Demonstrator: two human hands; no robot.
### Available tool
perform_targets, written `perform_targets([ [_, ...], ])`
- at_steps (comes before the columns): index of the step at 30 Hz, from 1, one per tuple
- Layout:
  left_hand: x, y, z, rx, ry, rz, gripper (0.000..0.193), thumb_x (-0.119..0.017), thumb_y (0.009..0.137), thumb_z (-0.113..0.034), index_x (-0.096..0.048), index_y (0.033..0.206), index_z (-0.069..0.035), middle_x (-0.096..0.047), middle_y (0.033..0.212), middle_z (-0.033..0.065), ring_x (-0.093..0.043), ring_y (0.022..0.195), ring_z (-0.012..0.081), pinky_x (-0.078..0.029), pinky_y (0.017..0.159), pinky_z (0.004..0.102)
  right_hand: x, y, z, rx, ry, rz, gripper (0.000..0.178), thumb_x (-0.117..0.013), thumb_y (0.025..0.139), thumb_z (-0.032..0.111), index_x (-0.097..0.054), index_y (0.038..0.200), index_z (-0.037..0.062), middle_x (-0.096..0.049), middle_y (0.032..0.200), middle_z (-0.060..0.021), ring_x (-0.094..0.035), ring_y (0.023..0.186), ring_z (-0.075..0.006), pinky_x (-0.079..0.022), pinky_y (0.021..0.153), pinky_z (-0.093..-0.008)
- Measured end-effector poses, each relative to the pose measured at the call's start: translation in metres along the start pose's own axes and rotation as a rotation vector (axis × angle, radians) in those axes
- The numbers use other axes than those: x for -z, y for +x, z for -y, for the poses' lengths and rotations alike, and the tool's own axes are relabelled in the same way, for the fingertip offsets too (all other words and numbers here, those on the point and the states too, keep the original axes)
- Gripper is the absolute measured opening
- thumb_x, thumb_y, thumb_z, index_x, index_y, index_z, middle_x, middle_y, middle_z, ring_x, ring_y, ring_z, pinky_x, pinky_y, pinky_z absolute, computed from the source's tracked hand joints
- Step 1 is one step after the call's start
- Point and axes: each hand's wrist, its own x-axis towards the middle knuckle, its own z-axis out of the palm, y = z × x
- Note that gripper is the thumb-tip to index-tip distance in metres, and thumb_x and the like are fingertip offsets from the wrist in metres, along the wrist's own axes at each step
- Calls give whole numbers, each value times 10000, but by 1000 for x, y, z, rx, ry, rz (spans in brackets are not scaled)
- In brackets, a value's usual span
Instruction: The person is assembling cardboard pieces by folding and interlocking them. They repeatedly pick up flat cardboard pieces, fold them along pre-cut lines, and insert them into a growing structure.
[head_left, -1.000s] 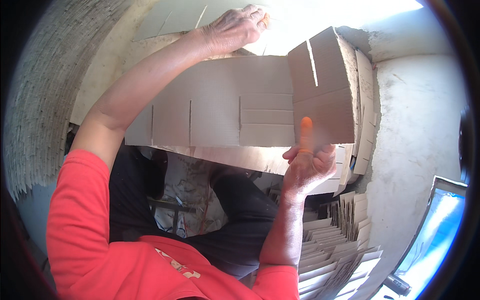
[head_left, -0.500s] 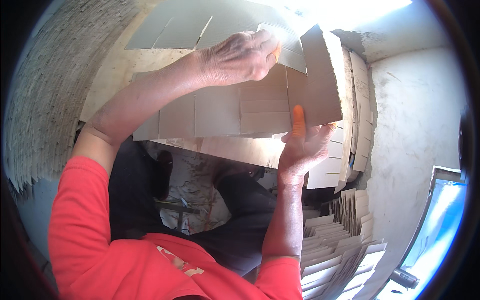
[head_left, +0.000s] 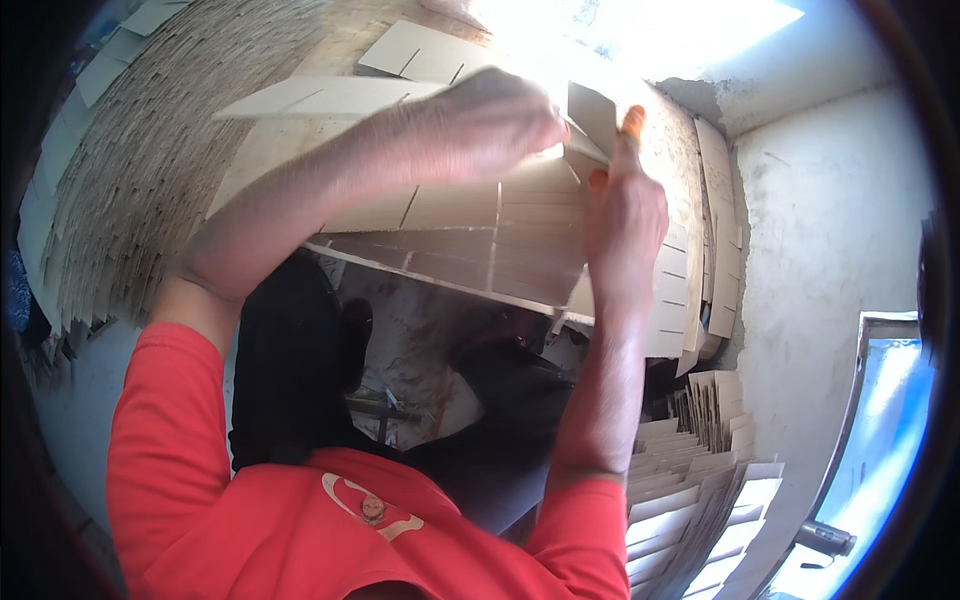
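A slotted sheet of greyish-brown corrugated cardboard (head_left: pixel 455 208) is partly covered by the left hand (head_left: pixel 505 120), whose curled fingers are blurred. Orange finger covers (head_left: pixel 634 122) are worn on the right hand (head_left: pixel 630 215), which is held at the sheet's right end. Thin grey cardboard edges (head_left: pixel 170 170) are packed closely at left; pale cardboard pieces (head_left: pixel 665 520) are stacked at lower right, near a rough whitish wall (head_left: pixel 830 200).

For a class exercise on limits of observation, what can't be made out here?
All in the head view:
What the left hand grips: blur and its own back hide it.
Right hand, palm side: hidden by its back.
Slotted cardboard, far edge: partly behind left forearm.
Stacked sheets: cut off by the lower edge.
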Motion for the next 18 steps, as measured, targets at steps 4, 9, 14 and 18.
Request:
perform_targets([
  [4, 41, -5, 3, 400, -127, 203, 234, -643, 842, -191, -588, 860, 35, -624, 772, 170, -625, 765, 328, -499, 726, 429, -23, 50, -7, 279, -79, 17, 409, -499, 889, 62, -490, 1296, 13, -609, 766, -181, -606, 640, -213, -483, 569, -386],
  [9, 13, -40, 16, 340, -95, 45, 331, -661, 827, -201, -580, 1040, 38, -614, 830, 195, -600, 888, 323, -486, 772, 416, -46, 66, -11, -251, 393, 623, 506, -555, 899, 88, -419, 1385, 59, -662, 845, -119, -607, 599, -168, -514, 522, -295],
  [14, -9, -70, 20, 344, -174, 87, 415, -677, 808, -171, -561, 1153, 27, -638, 915, 169, -585, 954, 320, -481, 804, 419, -43, 18, -83, -233, 604, -219, 414, -601, 875, 70, -546, 1281, 10, -670, 735, -95, -632, 608, -166, -500, 557, -291],
  [18, -22, -80, 29, 334, -242, 57, 234, -681, 799, -191, -595, 823, 25, -602, 693, 189, -631, 746, 339, -504, 737, 439, -35, -61, -173, -299, -56, -382, 358, -657, 878, 259, -632, 1189, 85, -692, 952, -150, -669, 729, -280, -539, 663, -375],
])
